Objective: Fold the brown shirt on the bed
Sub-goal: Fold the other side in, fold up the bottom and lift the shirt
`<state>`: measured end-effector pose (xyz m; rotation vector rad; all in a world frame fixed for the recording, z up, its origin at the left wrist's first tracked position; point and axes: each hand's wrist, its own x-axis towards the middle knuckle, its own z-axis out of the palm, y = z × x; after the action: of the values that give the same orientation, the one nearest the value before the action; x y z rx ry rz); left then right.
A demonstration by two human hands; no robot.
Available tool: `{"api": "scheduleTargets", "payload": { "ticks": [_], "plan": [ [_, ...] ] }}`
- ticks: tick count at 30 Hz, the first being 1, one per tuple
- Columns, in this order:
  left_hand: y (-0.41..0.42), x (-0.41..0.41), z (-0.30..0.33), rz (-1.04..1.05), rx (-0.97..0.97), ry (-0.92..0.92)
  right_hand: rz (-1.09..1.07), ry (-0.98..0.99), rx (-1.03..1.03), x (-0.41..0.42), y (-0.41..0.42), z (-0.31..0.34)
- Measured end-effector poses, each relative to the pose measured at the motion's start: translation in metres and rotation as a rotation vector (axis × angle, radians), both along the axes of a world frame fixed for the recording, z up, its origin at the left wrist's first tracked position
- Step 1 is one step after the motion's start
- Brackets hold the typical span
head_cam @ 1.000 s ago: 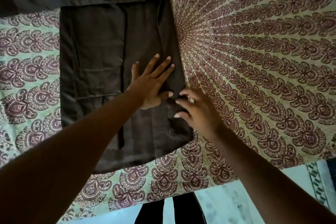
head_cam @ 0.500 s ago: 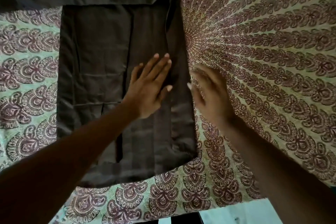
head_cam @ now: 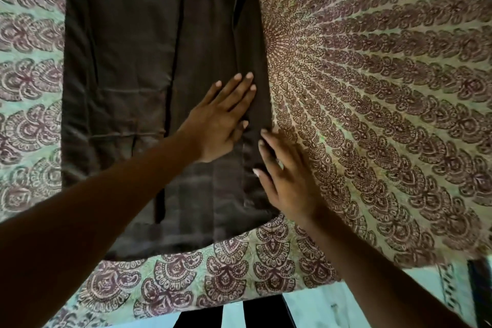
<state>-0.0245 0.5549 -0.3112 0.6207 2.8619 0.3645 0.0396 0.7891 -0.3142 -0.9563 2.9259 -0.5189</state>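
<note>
Head view: both hands (head_cam: 221,120) flat on brown shirt (head_cam: 127,61), top cropped.

Two bare forearms reached in from the bottom of the view, with no sleeves showing on either. The left hand (head_cam: 218,125) wore no ring, watch or bracelet on its visible side. The right hand (head_cam: 286,176) was likewise bare. Fingernails on both hands looked short and unpainted.

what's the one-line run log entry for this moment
step: smoothing fold | left hand: flat on brown shirt | right hand: flat along shirt's right edge | shirt: partly folded on patterned bedsheet
</note>
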Motion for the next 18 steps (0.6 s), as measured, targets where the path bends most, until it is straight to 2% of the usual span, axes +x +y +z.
{"api": "scheduleTargets", "payload": {
  "ticks": [7,10,13,15,18],
  "plan": [
    [0.005,0.067,0.009,-0.155,-0.055,0.007,0.033,-0.087,-0.202,0.075,0.025,0.005],
    [0.003,0.085,0.012,-0.224,-0.051,-0.001,-0.080,-0.052,-0.315,0.064,0.024,0.016],
    [-0.001,0.090,0.015,-0.278,0.009,0.040,-0.222,0.034,-0.328,0.023,0.010,0.022],
    [-0.004,0.085,0.019,-0.228,0.091,0.139,-0.253,0.086,-0.287,-0.007,-0.003,0.019],
    [-0.004,0.062,0.030,-0.010,0.219,0.201,-0.196,0.078,-0.138,-0.023,-0.017,0.006]
  ]
}}
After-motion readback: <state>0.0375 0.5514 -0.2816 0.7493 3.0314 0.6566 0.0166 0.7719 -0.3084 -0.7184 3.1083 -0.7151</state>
